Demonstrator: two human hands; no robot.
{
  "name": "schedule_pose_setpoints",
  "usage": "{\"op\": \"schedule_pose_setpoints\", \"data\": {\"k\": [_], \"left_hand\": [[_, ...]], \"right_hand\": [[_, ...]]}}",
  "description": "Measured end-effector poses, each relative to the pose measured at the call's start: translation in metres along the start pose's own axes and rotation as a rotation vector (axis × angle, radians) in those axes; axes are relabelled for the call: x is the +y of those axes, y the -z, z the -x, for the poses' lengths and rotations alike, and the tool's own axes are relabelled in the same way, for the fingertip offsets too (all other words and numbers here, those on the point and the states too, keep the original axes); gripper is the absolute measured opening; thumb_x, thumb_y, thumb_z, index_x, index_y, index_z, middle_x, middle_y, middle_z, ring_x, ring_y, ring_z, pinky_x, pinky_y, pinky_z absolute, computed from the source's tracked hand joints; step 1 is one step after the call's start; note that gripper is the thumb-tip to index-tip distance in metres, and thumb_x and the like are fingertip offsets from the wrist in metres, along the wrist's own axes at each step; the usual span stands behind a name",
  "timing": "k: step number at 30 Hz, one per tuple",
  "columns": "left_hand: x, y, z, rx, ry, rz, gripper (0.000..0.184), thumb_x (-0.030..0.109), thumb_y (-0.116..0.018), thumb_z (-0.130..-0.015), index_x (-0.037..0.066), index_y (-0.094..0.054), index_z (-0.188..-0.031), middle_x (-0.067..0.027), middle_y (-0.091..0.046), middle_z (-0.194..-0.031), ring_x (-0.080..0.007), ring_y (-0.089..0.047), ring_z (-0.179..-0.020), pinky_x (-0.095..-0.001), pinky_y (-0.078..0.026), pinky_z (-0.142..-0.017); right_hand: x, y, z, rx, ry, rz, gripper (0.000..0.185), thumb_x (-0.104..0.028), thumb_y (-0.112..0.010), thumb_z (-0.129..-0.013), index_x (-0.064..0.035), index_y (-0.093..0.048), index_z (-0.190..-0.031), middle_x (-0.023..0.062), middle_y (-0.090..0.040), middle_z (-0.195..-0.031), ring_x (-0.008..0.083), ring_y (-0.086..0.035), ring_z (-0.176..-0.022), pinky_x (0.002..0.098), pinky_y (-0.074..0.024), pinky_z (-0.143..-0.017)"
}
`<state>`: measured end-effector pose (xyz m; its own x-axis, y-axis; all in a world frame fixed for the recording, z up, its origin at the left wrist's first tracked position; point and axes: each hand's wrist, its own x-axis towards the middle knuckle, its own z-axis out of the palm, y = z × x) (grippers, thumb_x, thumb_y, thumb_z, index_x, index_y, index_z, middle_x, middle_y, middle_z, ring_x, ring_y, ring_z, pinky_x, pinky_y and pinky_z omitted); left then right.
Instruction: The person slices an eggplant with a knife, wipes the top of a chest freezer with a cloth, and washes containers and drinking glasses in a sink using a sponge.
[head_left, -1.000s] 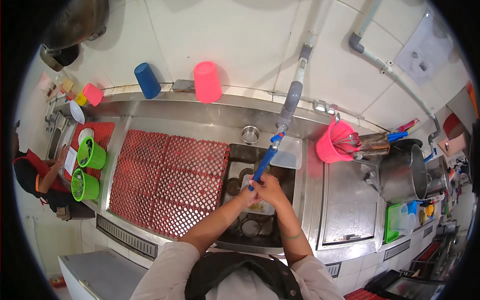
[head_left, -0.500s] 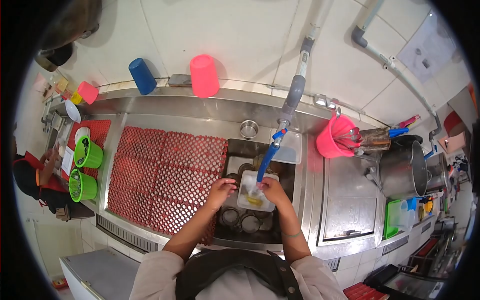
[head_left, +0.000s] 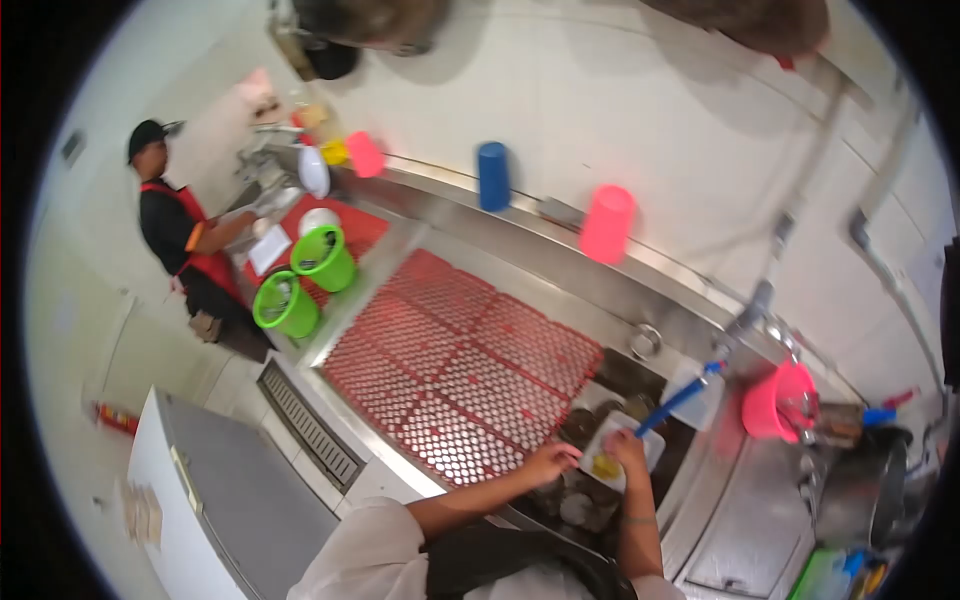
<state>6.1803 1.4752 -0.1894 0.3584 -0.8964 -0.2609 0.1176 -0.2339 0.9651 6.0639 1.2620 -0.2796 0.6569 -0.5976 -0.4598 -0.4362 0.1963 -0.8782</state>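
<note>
A white tub (head_left: pixel 602 438) in the sink (head_left: pixel 684 445) holds something yellow (head_left: pixel 606 466). At its nine o'clock, the left hand (head_left: pixel 552 463) has a loose, parted grip; over the tub, the right hand (head_left: pixel 627 450) meets the blue hose's (head_left: pixel 672 405) end, whether gripping I cannot tell. Toward twelve sits a steel bowl (head_left: pixel 645 342); toward two, a pink bucket (head_left: pixel 762 405) of utensils; far toward ten, green buckets (head_left: pixel 300 320) of cutlery-like pieces.
</note>
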Motion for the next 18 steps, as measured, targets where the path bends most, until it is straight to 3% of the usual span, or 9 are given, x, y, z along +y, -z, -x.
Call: {"op": "schedule_pose_setpoints", "data": {"k": [2,6,9,12,14,15,16,17,18], "left_hand": [[0.006,0.001,0.002,-0.004,0.006,0.048,0.022,0.005,-0.046,-0.093,0.002,-0.057,-0.112,-0.0073,-0.064,-0.094,-0.0132,-0.061,-0.089,-0.0274,-0.050,-0.080],[0.038,0.005,0.009,0.057,0.082,0.133,0.019,0.005,-0.048,-0.092,0.002,-0.059,-0.106,-0.0069,-0.063,-0.089,-0.0121,-0.059,-0.080,-0.0265,-0.050,-0.074],[0.016,0.006,0.007,0.077,0.009,0.210,0.019,0.004,-0.047,-0.092,0.003,-0.059,-0.107,-0.0078,-0.063,-0.091,-0.0121,-0.059,-0.081,-0.0270,-0.050,-0.075],[0.011,0.005,0.007,0.082,0.045,0.247,0.020,0.004,-0.047,-0.092,0.003,-0.058,-0.108,-0.0077,-0.063,-0.091,-0.0123,-0.060,-0.082,-0.0276,-0.050,-0.076],[0.007,0.009,0.012,0.087,-0.013,0.240,0.019,0.004,-0.048,-0.092,0.003,-0.059,-0.108,-0.0074,-0.063,-0.092,-0.0130,-0.061,-0.084,-0.0275,-0.050,-0.077],[0.004,0.006,0.011,0.059,-0.038,0.244,0.019,0.004,-0.049,-0.092,0.003,-0.059,-0.108,-0.0073,-0.063,-0.093,-0.0134,-0.061,-0.086,-0.0275,-0.050,-0.077],[-0.001,0.004,0.011,0.051,-0.073,0.265,0.019,0.003,-0.049,-0.092,0.003,-0.059,-0.108,-0.0070,-0.063,-0.094,-0.0138,-0.061,-0.087,-0.0276,-0.050,-0.077],[-0.005,0.003,0.011,0.025,-0.100,0.294,0.019,0.003,-0.050,-0.092,0.003,-0.059,-0.109,-0.0068,-0.063,-0.095,-0.0143,-0.062,-0.089,-0.0278,-0.050,-0.077],[0.003,0.004,0.014,0.010,-0.141,0.245,0.019,0.003,-0.051,-0.091,0.004,-0.059,-0.109,-0.0061,-0.064,-0.095,-0.0148,-0.062,-0.089,-0.0281,-0.051,-0.077]], "right_hand": [[-0.012,-0.003,0.000,0.068,-0.056,0.013,0.008,-0.009,-0.054,-0.084,-0.0014,-0.056,-0.083,0.0049,-0.056,-0.060,0.0154,-0.056,-0.049,0.0286,-0.0437,-0.043],[-0.043,-0.005,0.023,0.177,-0.111,-0.136,0.016,-0.008,-0.049,-0.085,0.0003,-0.059,-0.076,0.0070,-0.057,-0.061,0.0163,-0.058,-0.051,0.0294,-0.0458,-0.044],[-0.025,0.022,0.032,-0.005,0.031,0.091,0.015,-0.005,-0.046,-0.084,-0.0003,-0.059,-0.078,0.0074,-0.060,-0.065,0.0160,-0.059,-0.053,0.0294,-0.0491,-0.046],[-0.071,0.043,0.076,-0.040,-0.025,0.094,0.017,-0.005,-0.046,-0.084,-0.0004,-0.060,-0.075,0.0070,-0.061,-0.066,0.0135,-0.057,-0.053,0.0275,-0.0458,-0.045],[-0.100,0.067,0.088,0.165,0.421,0.305,0.016,-0.004,-0.047,-0.085,-0.0013,-0.060,-0.077,0.0041,-0.058,-0.063,0.0111,-0.056,-0.054,0.0251,-0.0434,-0.047],[-0.165,0.066,0.118,0.252,0.495,0.176,0.010,-0.004,-0.050,-0.087,-0.0023,-0.059,-0.081,0.0013,-0.055,-0.063,0.0105,-0.056,-0.059,0.0232,-0.0433,-0.052],[-0.192,0.080,0.130,0.312,0.491,0.091,0.006,-0.004,-0.055,-0.088,-0.0030,-0.056,-0.094,0.0028,-0.057,-0.076,0.0109,-0.057,-0.071,0.0230,-0.0458,-0.061],[-0.223,0.086,0.141,0.479,0.680,0.086,0.026,-0.005,-0.061,-0.083,-0.0006,-0.054,-0.108,0.0096,-0.060,-0.100,0.0125,-0.055,-0.080,0.0261,-0.0462,-0.072],[-0.264,0.084,0.160,0.526,0.656,0.041,0.042,-0.007,-0.067,-0.079,-0.0047,-0.051,-0.118,0.0084,-0.055,-0.114,0.0147,-0.056,-0.088,0.0286,-0.0472,-0.076]]}}
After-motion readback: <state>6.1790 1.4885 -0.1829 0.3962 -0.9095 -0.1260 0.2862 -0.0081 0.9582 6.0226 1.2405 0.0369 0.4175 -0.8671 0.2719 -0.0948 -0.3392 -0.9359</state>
